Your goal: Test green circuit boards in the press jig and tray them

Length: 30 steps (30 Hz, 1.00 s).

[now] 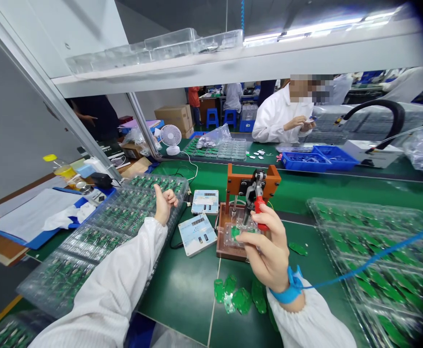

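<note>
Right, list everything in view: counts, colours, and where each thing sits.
stacked trays of circuit boards: several, clear with green boards, left of the jig
tray of circuit boards: at least one, clear with green boards, right side of the bench
loose circuit boards: about six, green, on the mat below the jig
test jig: one, orange frame, centre of the bench
digital controllers: two, white and pale blue, left of the jig
parts bins: two, blue, far bench
desk fan: one, white, far bench
co-worker: one, white coat, beyond the far bench
wrist strap: one, blue, on the right wrist
left hand: one, curled, thumb raised, holding nothing, over the stacked trays
right hand: one, gripping the red clamp handle on the jig
</note>
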Motion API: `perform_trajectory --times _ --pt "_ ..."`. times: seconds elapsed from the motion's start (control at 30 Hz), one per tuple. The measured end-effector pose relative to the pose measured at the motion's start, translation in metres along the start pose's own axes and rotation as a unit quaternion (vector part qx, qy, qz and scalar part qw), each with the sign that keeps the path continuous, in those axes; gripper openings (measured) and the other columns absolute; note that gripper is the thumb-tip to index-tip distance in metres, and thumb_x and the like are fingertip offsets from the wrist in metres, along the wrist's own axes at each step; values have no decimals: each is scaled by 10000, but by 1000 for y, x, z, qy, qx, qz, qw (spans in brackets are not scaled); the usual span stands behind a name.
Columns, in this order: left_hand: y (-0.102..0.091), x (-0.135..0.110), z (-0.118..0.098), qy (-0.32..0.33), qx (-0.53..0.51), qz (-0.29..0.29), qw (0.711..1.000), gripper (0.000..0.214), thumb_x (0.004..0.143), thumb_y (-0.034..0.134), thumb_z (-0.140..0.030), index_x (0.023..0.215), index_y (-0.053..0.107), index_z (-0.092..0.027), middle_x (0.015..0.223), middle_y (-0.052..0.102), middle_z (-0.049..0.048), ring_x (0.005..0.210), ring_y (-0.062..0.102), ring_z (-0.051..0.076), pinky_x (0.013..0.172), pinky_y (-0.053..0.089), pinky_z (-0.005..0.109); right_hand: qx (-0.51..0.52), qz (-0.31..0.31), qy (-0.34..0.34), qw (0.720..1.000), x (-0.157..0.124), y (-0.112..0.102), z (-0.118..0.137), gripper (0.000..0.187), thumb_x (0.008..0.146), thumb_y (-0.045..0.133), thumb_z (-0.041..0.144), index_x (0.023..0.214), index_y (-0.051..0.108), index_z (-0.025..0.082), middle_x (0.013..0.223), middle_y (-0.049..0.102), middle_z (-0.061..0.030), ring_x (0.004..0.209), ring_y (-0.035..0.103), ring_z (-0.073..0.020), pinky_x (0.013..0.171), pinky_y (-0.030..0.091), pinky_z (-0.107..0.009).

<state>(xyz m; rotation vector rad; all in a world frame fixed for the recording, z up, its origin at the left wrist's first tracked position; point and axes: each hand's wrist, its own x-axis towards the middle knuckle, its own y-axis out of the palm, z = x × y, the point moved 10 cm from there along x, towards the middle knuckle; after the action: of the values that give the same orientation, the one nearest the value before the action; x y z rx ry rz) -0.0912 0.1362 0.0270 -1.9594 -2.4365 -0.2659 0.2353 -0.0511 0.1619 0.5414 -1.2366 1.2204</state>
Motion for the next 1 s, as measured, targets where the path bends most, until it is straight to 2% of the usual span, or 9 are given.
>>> perform_trajectory --times 0.07,0.2,0.3,0.43,0.57,0.67,0.8,0.9,1.0 --pt "0 0 -1 0 -6 1 1000 771 750 347 -972 501 307 -243 464 221 -59 401 393 115 454 340 274 2 1 -1 1000 0 0 0 300 859 546 -13 977 676 231 1265 524 -74 1472 391 -290 1160 462 -508" --pt "0 -1 -1 12 0 -15 1000 691 705 741 -716 519 284 -232 484 236 -79 414 374 90 462 329 254 0 0 -2 1000 0 0 0 297 857 547 -9 973 676 233 1261 528 -75 1468 396 -295 1152 470 -517" --pt "-3 -2 -1 24 10 -33 999 686 646 858 -605 527 302 -221 492 269 -85 432 363 75 454 291 239 -3 -1 -1 1000 -1 0 0 298 856 548 -3 975 679 236 1260 531 -75 1462 404 -302 1142 479 -532" --pt "-4 -1 0 28 11 -39 999 734 676 799 -715 516 277 -225 482 240 -85 420 327 72 439 263 242 -2 -1 2 1000 -2 0 -2 304 849 546 -2 972 684 240 1268 530 -76 1459 408 -315 1120 499 -547" --pt "-2 1 1 13 -7 -20 1000 780 757 458 -942 504 208 -247 474 165 -76 390 292 88 421 256 270 0 0 1 1000 -1 0 -1 301 856 546 -3 976 681 237 1269 528 -74 1461 403 -310 1129 488 -538" --pt "-2 1 1 8 -22 -5 1000 789 742 331 -992 490 240 -250 471 180 -64 393 322 101 425 267 279 2 3 -2 1000 0 0 0 296 863 547 -7 978 677 232 1266 524 -72 1465 393 -301 1146 469 -527" --pt "-1 0 1 3 -34 1 999 749 779 416 -919 487 258 -248 463 198 -61 399 339 104 440 284 274 1 5 -4 1000 1 0 1 297 862 545 -18 974 671 226 1269 518 -71 1468 385 -290 1146 468 -502" --pt "-1 0 1 6 -29 -9 1000 705 771 581 -800 496 245 -244 465 199 -70 403 337 96 452 302 266 0 4 -5 1000 2 0 2 300 858 546 -25 971 669 224 1267 518 -71 1466 388 -287 1142 471 -495" --pt "-2 -1 1 16 -14 -28 999 719 703 770 -676 500 243 -232 473 212 -81 414 329 79 453 296 251 2 4 -4 1000 2 0 2 303 856 545 -28 972 669 223 1266 518 -70 1463 393 -288 1137 474 -493"
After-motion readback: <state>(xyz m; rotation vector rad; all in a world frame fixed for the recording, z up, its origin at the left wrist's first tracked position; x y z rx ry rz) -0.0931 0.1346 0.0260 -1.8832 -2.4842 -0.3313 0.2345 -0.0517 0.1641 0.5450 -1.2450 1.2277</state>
